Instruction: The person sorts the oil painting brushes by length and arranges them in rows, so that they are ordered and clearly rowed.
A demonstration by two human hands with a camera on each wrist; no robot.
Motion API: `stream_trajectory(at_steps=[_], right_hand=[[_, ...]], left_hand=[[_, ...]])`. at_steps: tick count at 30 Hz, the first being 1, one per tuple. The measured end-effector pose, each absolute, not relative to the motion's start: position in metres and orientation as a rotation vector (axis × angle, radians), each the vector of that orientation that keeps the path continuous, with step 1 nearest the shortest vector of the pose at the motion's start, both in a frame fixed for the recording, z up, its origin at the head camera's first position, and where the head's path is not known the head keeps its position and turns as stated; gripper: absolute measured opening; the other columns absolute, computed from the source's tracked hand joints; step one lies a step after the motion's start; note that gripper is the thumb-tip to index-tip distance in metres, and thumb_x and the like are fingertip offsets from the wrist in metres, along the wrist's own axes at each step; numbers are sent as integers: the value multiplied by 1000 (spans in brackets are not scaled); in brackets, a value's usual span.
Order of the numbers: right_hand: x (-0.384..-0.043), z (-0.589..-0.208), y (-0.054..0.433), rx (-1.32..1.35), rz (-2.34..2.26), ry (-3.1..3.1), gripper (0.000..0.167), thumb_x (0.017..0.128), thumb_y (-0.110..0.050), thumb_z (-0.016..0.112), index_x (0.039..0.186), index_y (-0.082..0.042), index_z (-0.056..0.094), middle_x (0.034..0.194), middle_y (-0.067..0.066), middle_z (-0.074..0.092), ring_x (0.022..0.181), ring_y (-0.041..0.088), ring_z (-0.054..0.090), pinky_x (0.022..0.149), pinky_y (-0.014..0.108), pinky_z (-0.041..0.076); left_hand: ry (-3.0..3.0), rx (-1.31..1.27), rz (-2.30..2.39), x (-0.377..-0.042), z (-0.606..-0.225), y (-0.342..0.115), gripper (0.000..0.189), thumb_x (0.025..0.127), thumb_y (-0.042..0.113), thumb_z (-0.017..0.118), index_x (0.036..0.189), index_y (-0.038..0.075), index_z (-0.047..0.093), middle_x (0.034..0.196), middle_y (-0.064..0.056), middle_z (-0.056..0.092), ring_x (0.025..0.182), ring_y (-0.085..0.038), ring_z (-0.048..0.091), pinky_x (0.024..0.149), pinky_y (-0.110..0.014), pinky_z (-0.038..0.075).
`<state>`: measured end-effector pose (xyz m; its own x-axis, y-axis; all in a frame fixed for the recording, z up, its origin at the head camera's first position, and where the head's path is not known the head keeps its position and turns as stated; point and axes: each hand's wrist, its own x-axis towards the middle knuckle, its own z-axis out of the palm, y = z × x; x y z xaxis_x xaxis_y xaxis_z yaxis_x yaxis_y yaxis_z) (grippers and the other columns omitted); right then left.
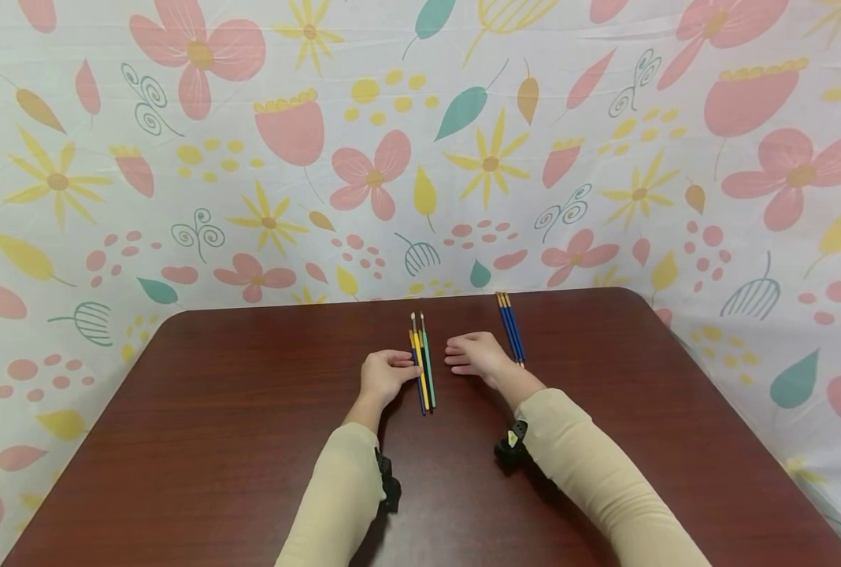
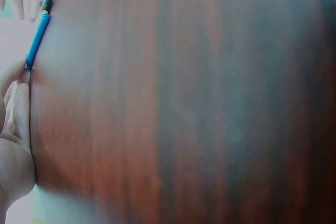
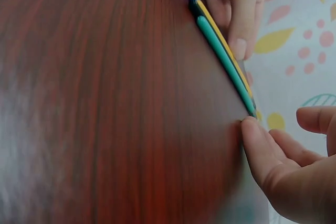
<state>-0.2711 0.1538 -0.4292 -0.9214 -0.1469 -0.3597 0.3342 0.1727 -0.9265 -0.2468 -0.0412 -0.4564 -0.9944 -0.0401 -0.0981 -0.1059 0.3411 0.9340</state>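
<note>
A small row of paintbrushes lies side by side on the table in the head view: a blue brush (image 1: 422,400), a yellow brush (image 1: 420,358), a black brush (image 3: 195,8) and a teal brush (image 1: 429,370). At the row's left side my left hand (image 1: 387,376) touches the blue and yellow brushes with its fingertips, the fingers mostly straight. My right hand (image 1: 477,354) hovers just right of the row in the head view, fingers extended and apart from the teal brush. The left wrist view shows the blue handle running out from the left fingertips.
Several blue brushes (image 1: 511,329) lie together near the back edge, right of my right hand. The dark wooden table (image 1: 201,425) meets a flower-print cloth (image 1: 371,177) behind it. Black wrist cameras sit on both sleeves.
</note>
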Motion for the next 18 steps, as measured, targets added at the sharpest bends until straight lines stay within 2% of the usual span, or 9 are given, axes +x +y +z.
stream_trajectory(at_steps=[18], right_hand=[[-269, -430, 128, 237, -1867, 1979, 44, 99, -20, 48, 135, 5, 45, 131, 24, 55, 115, 33, 59, 90, 38, 53]], left_hand=[[2524, -135, 1761, -248, -456, -42, 29, 75, 16, 80, 100, 5, 73, 96, -9, 73, 87, -18, 69, 73, -30, 56]])
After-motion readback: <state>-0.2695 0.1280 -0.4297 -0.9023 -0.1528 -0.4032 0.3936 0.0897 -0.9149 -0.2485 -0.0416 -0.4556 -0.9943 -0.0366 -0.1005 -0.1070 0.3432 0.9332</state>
